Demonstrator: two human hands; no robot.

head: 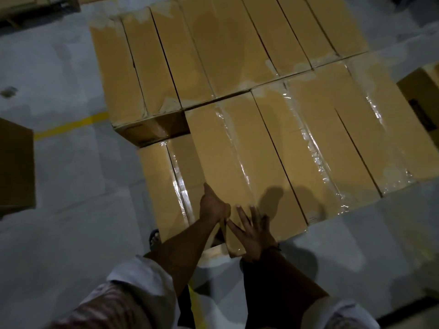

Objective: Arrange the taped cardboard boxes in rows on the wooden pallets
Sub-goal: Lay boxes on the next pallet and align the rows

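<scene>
Two rows of taped cardboard boxes (225, 51) lie side by side, sealed with contents hidden, and the long box (237, 157) at the near row's left end is gripped along its left edge by your left hand (213, 207) while your right hand (255, 233) presses flat, fingers spread, on its near end.

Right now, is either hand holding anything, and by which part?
The left hand grips the nearest cardboard box by its near left edge; the right hand presses flat on its near end.
</scene>
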